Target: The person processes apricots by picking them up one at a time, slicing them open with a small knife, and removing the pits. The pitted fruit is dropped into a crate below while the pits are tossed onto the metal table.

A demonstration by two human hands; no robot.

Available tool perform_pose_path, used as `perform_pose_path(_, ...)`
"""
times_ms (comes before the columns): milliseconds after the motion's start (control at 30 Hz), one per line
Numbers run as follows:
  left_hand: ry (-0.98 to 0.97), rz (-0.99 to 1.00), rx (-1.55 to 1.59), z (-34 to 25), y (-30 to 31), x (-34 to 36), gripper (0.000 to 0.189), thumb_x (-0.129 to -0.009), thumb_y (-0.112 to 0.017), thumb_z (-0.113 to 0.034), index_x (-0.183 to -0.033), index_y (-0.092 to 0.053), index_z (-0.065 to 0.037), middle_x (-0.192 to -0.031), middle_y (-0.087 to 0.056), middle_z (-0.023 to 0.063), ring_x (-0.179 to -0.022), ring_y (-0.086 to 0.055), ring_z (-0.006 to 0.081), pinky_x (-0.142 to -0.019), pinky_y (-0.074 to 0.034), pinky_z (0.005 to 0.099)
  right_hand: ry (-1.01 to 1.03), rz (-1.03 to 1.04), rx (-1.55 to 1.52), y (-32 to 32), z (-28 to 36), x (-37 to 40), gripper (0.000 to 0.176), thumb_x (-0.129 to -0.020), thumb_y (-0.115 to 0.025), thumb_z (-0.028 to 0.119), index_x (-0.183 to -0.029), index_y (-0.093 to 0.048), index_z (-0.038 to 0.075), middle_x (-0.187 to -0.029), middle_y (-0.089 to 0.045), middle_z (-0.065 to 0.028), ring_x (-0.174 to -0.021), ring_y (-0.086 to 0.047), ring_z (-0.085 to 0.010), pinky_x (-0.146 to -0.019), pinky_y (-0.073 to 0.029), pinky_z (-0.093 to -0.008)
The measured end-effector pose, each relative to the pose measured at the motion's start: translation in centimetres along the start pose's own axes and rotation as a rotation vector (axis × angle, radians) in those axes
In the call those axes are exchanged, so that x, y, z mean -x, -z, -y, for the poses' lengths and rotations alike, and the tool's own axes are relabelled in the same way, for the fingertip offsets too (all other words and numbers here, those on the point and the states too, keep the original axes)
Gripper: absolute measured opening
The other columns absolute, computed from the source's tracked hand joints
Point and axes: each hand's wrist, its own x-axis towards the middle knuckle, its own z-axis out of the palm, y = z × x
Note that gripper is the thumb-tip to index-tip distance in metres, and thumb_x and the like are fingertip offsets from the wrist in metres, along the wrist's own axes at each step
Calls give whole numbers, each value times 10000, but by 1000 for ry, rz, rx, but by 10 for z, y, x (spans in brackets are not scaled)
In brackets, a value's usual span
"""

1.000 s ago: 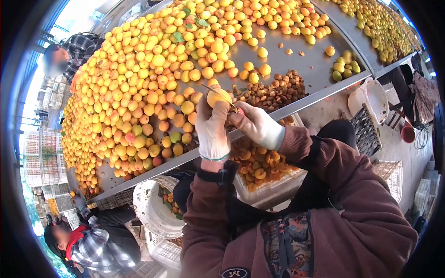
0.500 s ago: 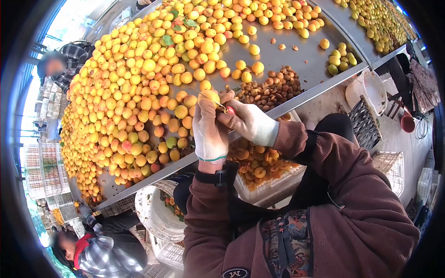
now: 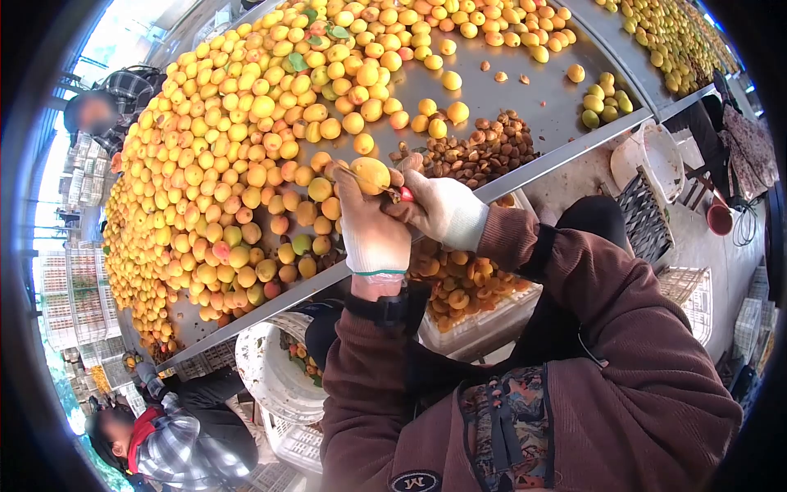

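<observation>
My left hand (image 3: 370,225), in a white glove with stained fingers, is closed round a yellow apricot (image 3: 370,175). My right hand (image 3: 443,205), gloved too, grips the red handle of a small tool (image 3: 406,194); its thin metal part lies against the apricot. Both hands are close together over the near edge of the metal table (image 3: 533,170). Beyond them a pile of brown pits (image 3: 484,154) lies on the table. Whole apricots (image 3: 238,164) cover much of its left side. Below my hands, opened apricots (image 3: 459,287) fill a light crate (image 3: 484,321).
A white bucket (image 3: 275,369) with scraps stands at the lower left. Another white bucket (image 3: 652,160) and a dark woven basket (image 3: 642,215) are at the right. One person (image 3: 176,439) sits at the lower left, another (image 3: 123,102) at the upper left.
The apricot in my left hand has turned and shows more between the fingers. Both hands have shifted slightly, and the left wrist has moved a little right.
</observation>
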Motion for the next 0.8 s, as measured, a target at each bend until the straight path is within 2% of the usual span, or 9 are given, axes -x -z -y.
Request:
perform_pose_path(100,25,-176,240,-4,-17,1,478,-1043,-330,-495,-996,-509,-54,-901,-585,67,-759,-540,168,-670,-474,261,116,-53,57,1,3,4,398,-908,-630,372,-1043,-463,37,-738,-622,-209,-697,-634,-423,-591,-502,-485)
perform_pose_path(200,88,-126,366,3,-6,-8,429,-1051,-345,-454,-989,-502,-59,-970,-579,65,-889,-559,155,-815,-491,294,24,-234,-162,16,21,7,384,-904,-640,373,-972,-491,26,-786,-618,-206,-743,-627,-421,-618,-489,-466)
perform_pose_path(233,-188,-14,-512,2,-7,-2,426,-1046,-370,-456,-1028,-514,-56,-1067,-566,68,-1010,-541,128,-929,-452,317,37,-307,-225,24,22,4,378,-904,-641,372,-947,-499,24,-799,-608,-211,-761,-617,-421,-638,-484,-457)
perform_pose_path(267,-191,-6,-506,7,-16,2,426,-1046,-370,-456,-1028,-514,-56,-1067,-566,68,-1010,-541,128,-929,-452,317,51,-382,-289,32,23,0,374,-903,-641,372,-921,-507,23,-813,-598,-216,-779,-607,-420,-658,-479,-447)
perform_pose_path(333,130,-11,155,20,-39,8,487,-1030,-378,-479,-1258,-502,-68,-1101,-598,61,-1103,-538,147,-935,-452,312,34,-401,-174,33,20,-4,397,-918,-591,406,-929,-525,14,-833,-599,-216,-795,-610,-404,-691,-474,-447)
perform_pose_path(533,-17,-91,-207,28,-37,5,379,-1049,-381,-346,-1160,-538,-19,-1066,-588,69,-960,-571,136,-857,-481,297,-127,-408,-396,19,16,-4,394,-907,-588,405,-943,-564,14,-839,-615,-212,-825,-628,-400,-717,-496,-443)
perform_pose_path(600,-279,-157,-470,55,-24,-4,352,-1039,-399,-338,-1103,-544,-25,-1016,-589,55,-925,-582,137,-832,-487,281,-165,-421,-257,19,23,0,374,-895,-596,392,-941,-571,22,-831,-618,-206,-830,-637,-393,-735,-502,-440)
perform_pose_path(633,-98,-207,-117,44,-38,0,349,-1023,-409,-370,-1086,-564,-63,-943,-588,35,-799,-593,120,-685,-502,251,-146,-441,-198,18,24,1,356,-883,-602,383,-914,-562,31,-818,-615,-190,-787,-631,-397,-699,-502,-443)
perform_pose_path(800,383,-265,-7,21,-41,8,350,-993,-423,-437,-1027,-592,-133,-784,-583,-8,-511,-508,73,-395,-380,221,5,-418,-25,20,18,7,318,-852,-616,352,-846,-542,42,-798,-596,-167,-728,-622,-392,-632,-504,-453)
